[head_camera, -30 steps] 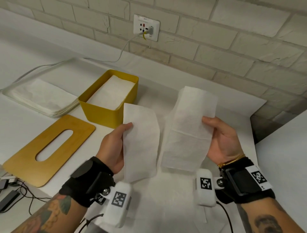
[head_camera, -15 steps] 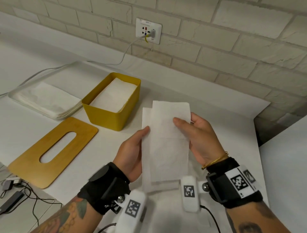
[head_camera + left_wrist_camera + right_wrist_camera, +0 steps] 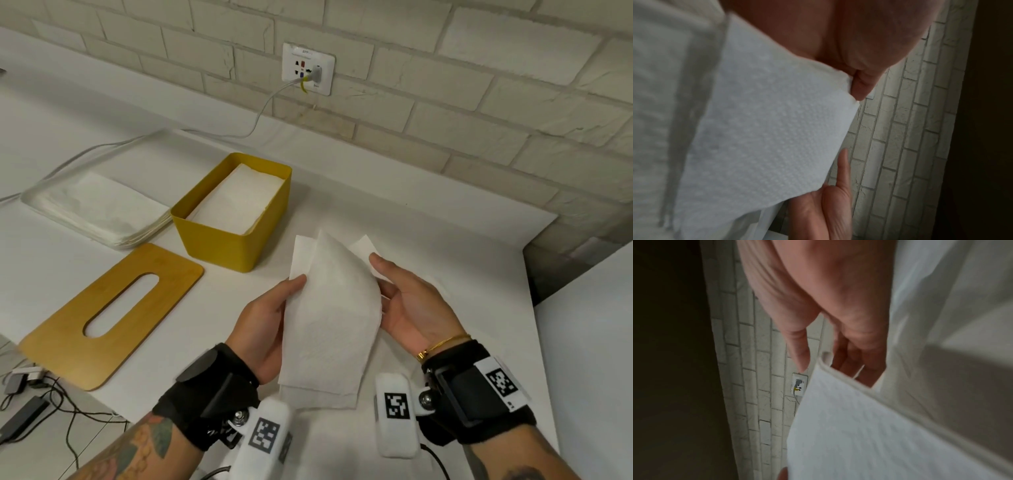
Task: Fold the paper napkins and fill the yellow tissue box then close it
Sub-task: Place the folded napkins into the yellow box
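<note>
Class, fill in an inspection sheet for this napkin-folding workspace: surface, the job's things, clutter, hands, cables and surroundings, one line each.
Surface: white table, in the corner below the wall.
Job's things: yellow tissue box open, holding folded napkins; wooden slotted lid lying flat on the table in front of the box; napkin stack left of the box; folded napkin held above the table.
Clutter: nothing seen on the table.
Hands: left hand grips the napkin's left edge, thumb on top; right hand supports its right side, fingers fairly straight.
Cables: grey cable runs from the wall socket; dark wires on the floor at left.
Surroundings: pale brick wall.
</note>
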### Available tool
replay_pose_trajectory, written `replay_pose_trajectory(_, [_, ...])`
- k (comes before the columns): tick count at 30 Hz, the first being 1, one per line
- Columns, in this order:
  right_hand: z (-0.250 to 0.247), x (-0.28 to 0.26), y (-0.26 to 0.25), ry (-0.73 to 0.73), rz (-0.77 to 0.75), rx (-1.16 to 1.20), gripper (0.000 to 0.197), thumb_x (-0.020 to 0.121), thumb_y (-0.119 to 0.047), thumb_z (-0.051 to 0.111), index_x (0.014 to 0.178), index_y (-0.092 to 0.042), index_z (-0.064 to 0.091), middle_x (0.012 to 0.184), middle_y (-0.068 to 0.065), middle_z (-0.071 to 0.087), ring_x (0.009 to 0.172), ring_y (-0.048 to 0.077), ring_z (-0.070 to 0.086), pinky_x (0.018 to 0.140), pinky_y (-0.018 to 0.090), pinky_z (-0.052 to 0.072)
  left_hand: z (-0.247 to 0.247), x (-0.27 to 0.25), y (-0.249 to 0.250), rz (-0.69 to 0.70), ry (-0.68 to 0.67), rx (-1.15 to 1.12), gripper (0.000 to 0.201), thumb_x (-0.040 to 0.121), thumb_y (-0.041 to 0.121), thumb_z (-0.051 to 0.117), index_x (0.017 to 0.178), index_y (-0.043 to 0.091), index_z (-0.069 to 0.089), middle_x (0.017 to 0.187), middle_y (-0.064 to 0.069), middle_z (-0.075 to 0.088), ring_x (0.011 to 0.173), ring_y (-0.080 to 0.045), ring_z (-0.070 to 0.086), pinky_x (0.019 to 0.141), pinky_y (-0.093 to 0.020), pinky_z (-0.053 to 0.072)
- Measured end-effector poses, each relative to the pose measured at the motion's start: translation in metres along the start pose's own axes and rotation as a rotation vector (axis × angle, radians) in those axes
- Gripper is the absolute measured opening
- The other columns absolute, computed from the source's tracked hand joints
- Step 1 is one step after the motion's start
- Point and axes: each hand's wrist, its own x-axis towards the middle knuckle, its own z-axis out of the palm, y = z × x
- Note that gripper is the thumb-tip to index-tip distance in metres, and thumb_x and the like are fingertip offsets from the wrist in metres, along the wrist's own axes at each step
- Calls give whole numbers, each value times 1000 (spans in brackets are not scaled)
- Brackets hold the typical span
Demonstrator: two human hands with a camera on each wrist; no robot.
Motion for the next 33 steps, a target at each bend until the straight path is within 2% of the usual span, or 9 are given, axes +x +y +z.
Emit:
replay_pose_trajectory(5, [3, -7, 3, -91, 27, 15, 40, 85, -23, 76, 120, -4, 70, 117, 13, 73, 108, 28, 70, 95, 45, 56, 0, 0, 0, 9, -33, -18, 48, 88, 32, 56, 129, 9, 66, 122, -16, 72, 101, -30, 73, 87, -41, 57])
replay_pose_trajectory(11, [2, -15, -20, 64, -413, -13, 15, 90, -5, 68, 102, -14, 65, 100, 7, 77, 88, 19, 73, 67, 31, 59, -4, 2, 7, 50, -19, -50, 46, 89, 30, 55, 129, 10, 66, 122, -15, 72, 99, -30, 74, 92, -45, 55])
replay_pose_trajectory(16, [15, -69, -49, -319, -490, -221, 38, 69, -8, 74, 105, -20, 69, 94, 9, 78, 82, 19, 75, 61, 28, 59, -6, 8, 17, 97, 27, -95, 43, 92, 29, 53, 130, 11, 64, 120, -13, 73, 97, -28, 74, 80, -41, 63])
replay_pose_trajectory(19, [25, -81, -53, -537, -413, -173, 34, 60, -7, 74, 90, -21, 79, 88, 12, 78, 75, 20, 75, 60, 26, 59, 13, 0, 18, 146, -31, -51, 27, 85, 20, 56, 105, 4, 65, 76, -13, 76, 62, -15, 74, 51, -23, 56])
replay_pose_trajectory(21, [29, -70, -50, -479, -407, -199, 29, 67, -7, 74, 95, -14, 77, 94, 13, 78, 82, 20, 76, 65, 27, 59, 20, -5, 15, 192, -38, -10, 21, 85, 11, 58, 101, -1, 62, 50, -8, 66, 41, -8, 63, 39, -16, 46])
replay_pose_trajectory(22, [31, -61, -46, -398, -413, -252, 26, 74, -6, 74, 99, -11, 74, 98, 12, 78, 84, 20, 76, 66, 29, 59, 20, -4, 12, 178, -56, -1, 35, 94, 16, 52, 121, -4, 60, 58, -11, 70, 50, -8, 68, 47, -16, 50])
replay_pose_trajectory(24, [32, -42, -38, -225, -415, -348, 21, 84, -4, 73, 104, -8, 70, 99, 10, 78, 86, 18, 75, 70, 34, 58, 22, -2, 9, 90, -131, -20, 52, 107, 38, 35, 134, 1, 59, 111, -19, 74, 100, -22, 74, 82, -31, 58])
replay_pose_trajectory(26, [31, -30, -33, -125, -400, -378, 19, 88, -2, 72, 106, -7, 70, 98, 8, 79, 87, 19, 75, 74, 37, 57, 14, 3, 6, 60, -121, -30, 57, 107, 47, 31, 140, 11, 61, 138, -17, 63, 125, -31, 62, 104, -44, 47])
replay_pose_trajectory(33, [27, -20, -29, -53, -413, -512, 15, 88, -2, 73, 101, -9, 71, 93, 4, 79, 85, 19, 76, 75, 36, 61, 9, 4, 1, 78, -136, -34, 50, 90, 49, 43, 106, 21, 82, 123, -9, 73, 108, -23, 72, 88, -36, 59])
